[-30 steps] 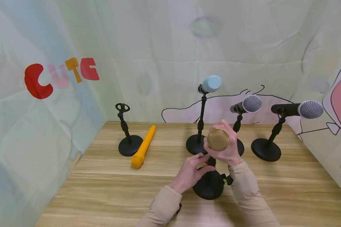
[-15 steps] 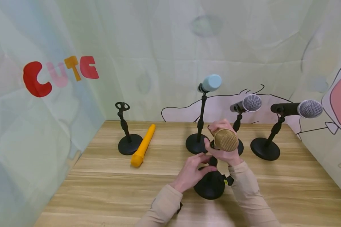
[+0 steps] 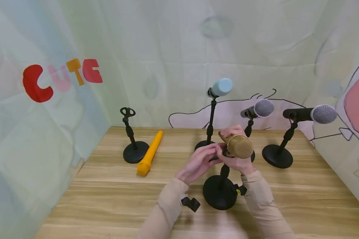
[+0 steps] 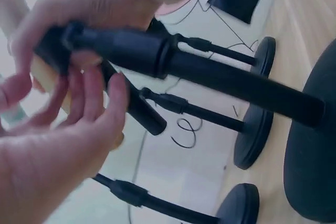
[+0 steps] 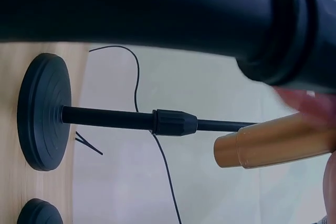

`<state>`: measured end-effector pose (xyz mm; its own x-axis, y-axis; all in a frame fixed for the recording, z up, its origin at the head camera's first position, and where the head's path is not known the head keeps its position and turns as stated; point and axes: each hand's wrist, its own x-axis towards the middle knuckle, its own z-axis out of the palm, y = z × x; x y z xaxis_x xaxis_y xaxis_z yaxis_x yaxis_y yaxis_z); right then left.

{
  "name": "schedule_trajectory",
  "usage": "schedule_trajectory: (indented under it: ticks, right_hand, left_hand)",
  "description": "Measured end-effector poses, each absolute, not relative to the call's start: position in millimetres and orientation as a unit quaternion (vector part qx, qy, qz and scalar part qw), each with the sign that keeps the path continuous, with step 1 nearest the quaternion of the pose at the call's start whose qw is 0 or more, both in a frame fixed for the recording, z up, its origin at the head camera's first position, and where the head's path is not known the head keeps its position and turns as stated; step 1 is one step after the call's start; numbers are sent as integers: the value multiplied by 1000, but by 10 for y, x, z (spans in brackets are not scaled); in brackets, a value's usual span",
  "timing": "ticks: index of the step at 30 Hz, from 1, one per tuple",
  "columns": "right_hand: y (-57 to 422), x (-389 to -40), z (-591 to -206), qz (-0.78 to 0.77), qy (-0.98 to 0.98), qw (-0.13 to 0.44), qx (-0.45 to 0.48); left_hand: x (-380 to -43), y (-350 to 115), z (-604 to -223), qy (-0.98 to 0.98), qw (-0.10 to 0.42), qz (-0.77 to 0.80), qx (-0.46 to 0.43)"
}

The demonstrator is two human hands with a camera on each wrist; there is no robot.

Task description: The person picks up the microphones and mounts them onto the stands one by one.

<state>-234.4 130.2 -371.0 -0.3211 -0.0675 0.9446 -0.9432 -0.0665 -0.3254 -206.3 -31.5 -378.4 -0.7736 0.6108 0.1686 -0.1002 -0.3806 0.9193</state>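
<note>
My right hand holds a gold microphone above a black desk stand, its mesh head tilted towards me. Its gold handle shows in the right wrist view, with fingers around it. My left hand is raised beside the stand's top, its fingertips right by the right thumb. In the left wrist view, its extended fingers lie close to the dark clip atop the stand's pole; the fingers partly hide the microphone there.
Behind stand a light blue-headed microphone and two silver-headed microphones, one nearer the middle, another at right, all on black stands. A stand with a bare clip is at left, beside an orange microphone lying on the wooden table.
My left hand has let go of the stand's lower pole and risen to the clip. The gold microphone has turned and shifted slightly right in my right hand.
</note>
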Motion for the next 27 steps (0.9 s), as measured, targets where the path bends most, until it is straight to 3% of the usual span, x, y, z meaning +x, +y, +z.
schedule_trajectory:
  ticks: [7, 17, 27]
  right_hand:
    - [1329, -2344, -3733, 578, -581, 371, 436]
    - [1326, -2363, -3744, 550, -595, 399, 429]
    - [1248, -2369, -3784, 602, -550, 396, 422]
  left_hand:
    - [-2081, -178, -3836, 418, 281, 833, 230]
    - [-1972, 19, -3908, 405, 199, 872, 188]
    - [-1942, 60, -3921, 404, 183, 877, 184]
